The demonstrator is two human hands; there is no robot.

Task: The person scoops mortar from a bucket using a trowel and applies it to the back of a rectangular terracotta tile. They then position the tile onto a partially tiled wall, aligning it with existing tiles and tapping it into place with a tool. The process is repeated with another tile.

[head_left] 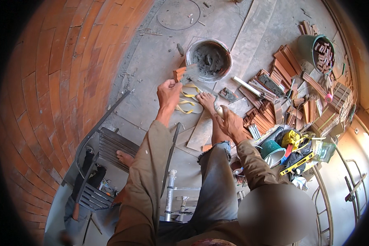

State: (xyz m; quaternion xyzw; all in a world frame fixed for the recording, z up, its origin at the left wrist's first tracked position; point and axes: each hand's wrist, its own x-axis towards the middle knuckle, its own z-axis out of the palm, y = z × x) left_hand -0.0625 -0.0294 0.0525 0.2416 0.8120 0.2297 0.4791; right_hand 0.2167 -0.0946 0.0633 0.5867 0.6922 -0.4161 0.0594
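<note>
My left hand (168,96) pinches a small piece of orange brick (179,74) by its near end. In my right hand (230,124) is a trowel, its pale handle (218,108) in my closed fingers. The trowel's thin grey blade reaches up and left toward the brick piece; whether they touch I cannot tell. Just beyond both hands stands a round bucket (230,65) with wet grey mortar (209,60) inside. A pair of flip-flops with yellow straps (187,95) lies below the bucket, beside my bare foot (206,100).
A curved orange brick wall (53,74) rises on the left. Brick strips (260,117) lie heaped at right, near a green bucket (309,45) of fragments. Closer are a green pail (272,151) and yellow spirit level (297,163). A slatted dark chair (110,149) stands lower left.
</note>
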